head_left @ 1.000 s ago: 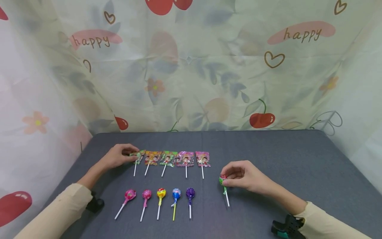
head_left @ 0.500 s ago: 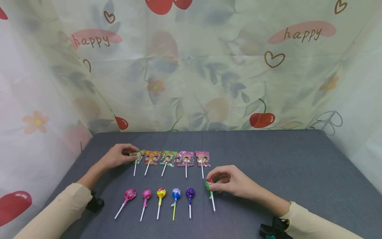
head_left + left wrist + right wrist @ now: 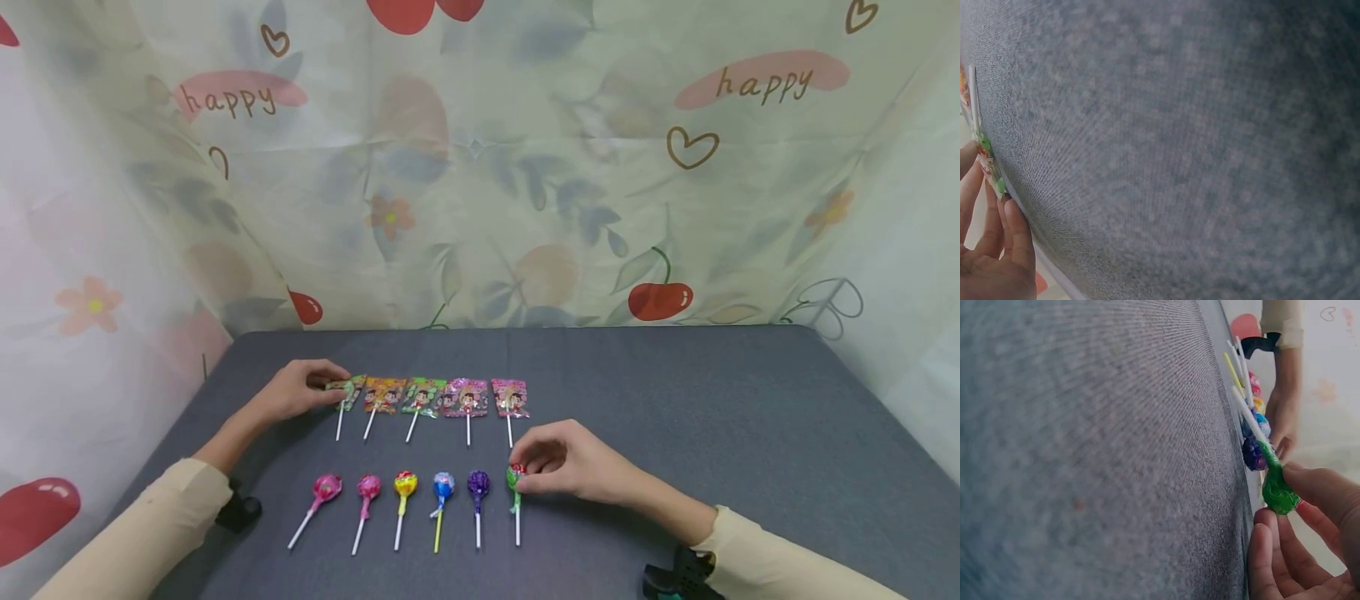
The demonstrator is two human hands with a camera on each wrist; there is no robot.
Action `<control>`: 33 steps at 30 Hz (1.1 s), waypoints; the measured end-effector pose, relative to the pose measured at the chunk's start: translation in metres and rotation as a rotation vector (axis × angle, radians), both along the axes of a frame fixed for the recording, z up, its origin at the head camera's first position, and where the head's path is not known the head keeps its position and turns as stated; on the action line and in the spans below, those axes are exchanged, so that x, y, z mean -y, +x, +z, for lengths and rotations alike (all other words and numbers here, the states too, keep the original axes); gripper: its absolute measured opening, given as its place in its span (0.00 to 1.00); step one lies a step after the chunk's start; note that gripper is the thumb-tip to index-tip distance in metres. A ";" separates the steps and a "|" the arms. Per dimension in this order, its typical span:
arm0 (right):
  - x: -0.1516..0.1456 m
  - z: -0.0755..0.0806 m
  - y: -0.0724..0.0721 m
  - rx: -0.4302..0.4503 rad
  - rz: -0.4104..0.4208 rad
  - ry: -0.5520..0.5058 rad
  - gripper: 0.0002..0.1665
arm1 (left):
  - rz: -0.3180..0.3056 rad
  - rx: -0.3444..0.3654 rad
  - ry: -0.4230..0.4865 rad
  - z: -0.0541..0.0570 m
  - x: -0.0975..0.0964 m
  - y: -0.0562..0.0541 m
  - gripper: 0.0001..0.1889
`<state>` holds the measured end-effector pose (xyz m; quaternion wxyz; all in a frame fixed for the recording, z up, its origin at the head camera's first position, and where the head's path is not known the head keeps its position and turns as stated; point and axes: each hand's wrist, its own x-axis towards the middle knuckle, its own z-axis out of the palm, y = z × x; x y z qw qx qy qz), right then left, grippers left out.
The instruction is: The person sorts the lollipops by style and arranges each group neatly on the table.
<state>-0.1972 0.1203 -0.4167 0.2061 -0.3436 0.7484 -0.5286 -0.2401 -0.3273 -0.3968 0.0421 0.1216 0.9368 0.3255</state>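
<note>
In the head view my right hand [image 3: 577, 468] pinches the green-and-red head of a round lollipop [image 3: 1279, 492] between thumb and fingers. Its white stick points toward me, beside a purple lollipop [image 3: 477, 483]. That purple one ends a front row with a blue lollipop [image 3: 443, 485], a yellow lollipop [image 3: 405, 483] and two pink ones. Farther back, my left hand [image 3: 296, 393] holds the leftmost flat lollipop [image 3: 357, 392] by its green wrapper, with thumb and fingers on its edge in the left wrist view. Fingers partly hide that wrapper.
Several flat wrapped lollipops continue the back row, among them an orange one [image 3: 384, 395] and a pink one [image 3: 510, 398] at its right end. A grey cloth covers the table [image 3: 712, 417]. Behind it hangs a printed curtain [image 3: 480, 208].
My right hand has moved left with the green-and-red lollipop, from the right side to just beside the purple one. The left hand stays in place on the flat lollipop.
</note>
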 end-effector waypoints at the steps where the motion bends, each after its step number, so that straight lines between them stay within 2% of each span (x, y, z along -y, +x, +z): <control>1: 0.000 0.000 0.000 -0.006 0.000 0.005 0.11 | -0.001 -0.001 0.000 0.000 0.000 0.000 0.16; 14: 0.004 -0.005 0.002 -0.098 0.018 0.008 0.10 | -0.002 0.000 0.001 -0.002 0.001 -0.001 0.16; 22: 0.005 -0.003 0.002 -0.089 0.017 0.064 0.09 | -0.003 0.005 0.003 -0.001 0.000 -0.001 0.16; 33: 0.003 -0.001 0.000 -0.057 0.025 0.090 0.12 | -0.009 -0.004 -0.001 -0.001 0.001 -0.001 0.16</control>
